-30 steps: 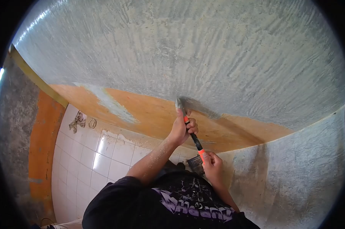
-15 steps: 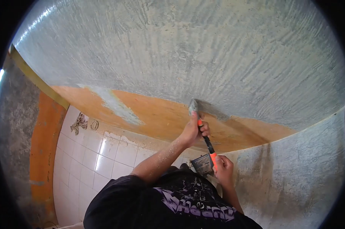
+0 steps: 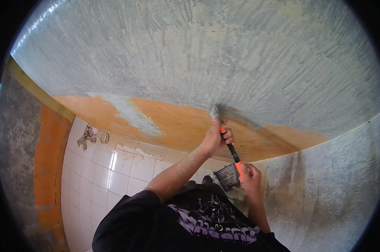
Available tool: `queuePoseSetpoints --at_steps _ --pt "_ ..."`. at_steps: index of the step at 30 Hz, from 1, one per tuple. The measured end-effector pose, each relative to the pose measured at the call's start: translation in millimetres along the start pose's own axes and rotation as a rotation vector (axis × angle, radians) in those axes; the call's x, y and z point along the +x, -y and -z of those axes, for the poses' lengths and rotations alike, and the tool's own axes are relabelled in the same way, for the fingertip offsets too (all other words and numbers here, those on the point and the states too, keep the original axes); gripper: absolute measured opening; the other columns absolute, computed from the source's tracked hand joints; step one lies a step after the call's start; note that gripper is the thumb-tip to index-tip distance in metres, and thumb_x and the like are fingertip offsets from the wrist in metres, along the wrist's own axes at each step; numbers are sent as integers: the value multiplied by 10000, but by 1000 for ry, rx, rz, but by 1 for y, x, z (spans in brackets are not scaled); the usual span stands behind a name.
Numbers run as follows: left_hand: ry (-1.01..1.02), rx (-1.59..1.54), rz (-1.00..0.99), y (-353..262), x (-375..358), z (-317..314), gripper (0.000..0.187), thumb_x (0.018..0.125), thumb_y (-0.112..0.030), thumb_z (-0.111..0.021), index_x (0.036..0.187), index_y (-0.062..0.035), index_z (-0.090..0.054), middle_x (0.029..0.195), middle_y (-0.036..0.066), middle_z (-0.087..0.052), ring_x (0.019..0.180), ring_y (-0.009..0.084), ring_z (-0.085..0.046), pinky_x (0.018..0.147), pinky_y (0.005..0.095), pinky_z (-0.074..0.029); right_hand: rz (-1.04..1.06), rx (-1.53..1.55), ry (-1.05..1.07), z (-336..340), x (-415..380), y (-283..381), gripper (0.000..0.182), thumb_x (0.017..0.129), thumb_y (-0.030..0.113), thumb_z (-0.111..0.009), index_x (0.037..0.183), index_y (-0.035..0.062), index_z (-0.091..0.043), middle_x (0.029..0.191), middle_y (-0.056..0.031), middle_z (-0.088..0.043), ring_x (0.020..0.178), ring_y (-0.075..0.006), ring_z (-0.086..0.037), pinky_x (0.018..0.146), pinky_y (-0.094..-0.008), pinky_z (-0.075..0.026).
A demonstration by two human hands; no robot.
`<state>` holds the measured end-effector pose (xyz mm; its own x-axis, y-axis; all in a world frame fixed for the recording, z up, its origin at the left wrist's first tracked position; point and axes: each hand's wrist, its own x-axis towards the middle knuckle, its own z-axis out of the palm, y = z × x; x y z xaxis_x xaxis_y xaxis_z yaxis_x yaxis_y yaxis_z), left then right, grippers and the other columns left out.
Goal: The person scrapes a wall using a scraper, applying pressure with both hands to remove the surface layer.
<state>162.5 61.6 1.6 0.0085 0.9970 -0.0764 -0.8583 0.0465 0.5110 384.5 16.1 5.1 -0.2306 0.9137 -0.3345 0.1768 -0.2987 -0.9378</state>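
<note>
- One broad grey wall point(image 3: 190, 50) fills most of your view, streaked all over.
- Below it runs an orange band point(image 3: 177, 119), with white tiles point(image 3: 124, 172) beyond its lower side.
- Next in size, your dark shirt point(image 3: 156, 220) spans the bottom of the view.
- Beside your right wrist, past the tool, a dark slotted tray-like thing point(image 3: 227, 176) sits low down.
- Your long-handled scraper point(image 3: 233, 153) slants between both hands, and it has shifted slightly right along the grey-orange border; by my reading, that puts a new bit of the edge under it.
- Your left hand point(image 3: 214, 138) is wrapped closed around the upper handle, thumb lying up toward the blade.
- Your right hand point(image 3: 251, 178) is closed on the orange lower end, fingers curled in, perhaps steering.
- Far to the left, a crumpled rag-like thing point(image 3: 88, 136) lies just beside a ring point(image 3: 104, 137).
- Its blade point(image 3: 214, 111), the scraper's, meets the border; you can't tell how hard it presses.
- Smallest, pale specks point(image 3: 185, 167) dot your left forearm.
</note>
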Motion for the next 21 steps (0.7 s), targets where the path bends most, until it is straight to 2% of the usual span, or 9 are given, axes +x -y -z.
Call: queuePoseSetpoints --at_steps 3,6,9,12,15,18,21 --pt "-24 86 7 -7 -7 3 552 958 -702 -247 1052 -171 -371 662 -7 -316 609 162 -373 715 385 -422 27 20 -10 -13 -4 -12 234 961 229 -641 963 -4 -663 637 26 -547 499 -34 -456 436 -213 -340" --pt "-26 -24 56 8 2 -1 551 959 -701 -243 1058 -172 -365 662 -10 -310 606 158 -364 705 379 -414 59 6 -55 0 -7 -11 252 961 249 -642 959 -2 -664 626 26 -539 479 -39 -450 431 -221 -336" --pt "-27 22 80 14 6 -10 556 956 -705 -245 1063 -173 -366 663 -13 -306 602 153 -357 699 374 -407 -60 38 -50 6 -14 9 258 960 259 -646 951 2 -661 597 25 -521 458 -47 -440 419 -228 -328" --pt "-6 29 -17 -6 -3 7 551 959 -700 -252 1050 -169 -364 663 -15 -305 598 151 -357 697 365 -404 32 -36 -7 -16 -4 3 259 957 262 -650 948 3 -654 573 24 -502 444 -48 -428 402 -229 -311" --pt "-58 37 11 -7 -6 2 549 964 -695 -249 1033 -163 -366 661 -15 -302 597 149 -357 696 359 -402 4 76 -24 -18 -2 -13 254 953 260 -657 960 7 -643 567 27 -499 439 -45 -422 394 -227 -296" --pt "-27 -8 48 3 1 0 524 982 -670 -240 1024 -161 -359 679 -11 -326 614 162 -379 718 373 -418 -16 51 -49 -5 -10 3 239 952 246 -660 979 10 -637 573 31 -506 440 -42 -420 395 -225 -289" --pt "-44 -7 56 6 0 -4 508 994 -652 -240 1026 -158 -358 690 -5 -347 629 166 -396 730 380 -434 -18 24 54 7 -11 3 225 956 225 -655 1019 9 -634 577 34 -506 451 -35 -417 402 -220 -293"
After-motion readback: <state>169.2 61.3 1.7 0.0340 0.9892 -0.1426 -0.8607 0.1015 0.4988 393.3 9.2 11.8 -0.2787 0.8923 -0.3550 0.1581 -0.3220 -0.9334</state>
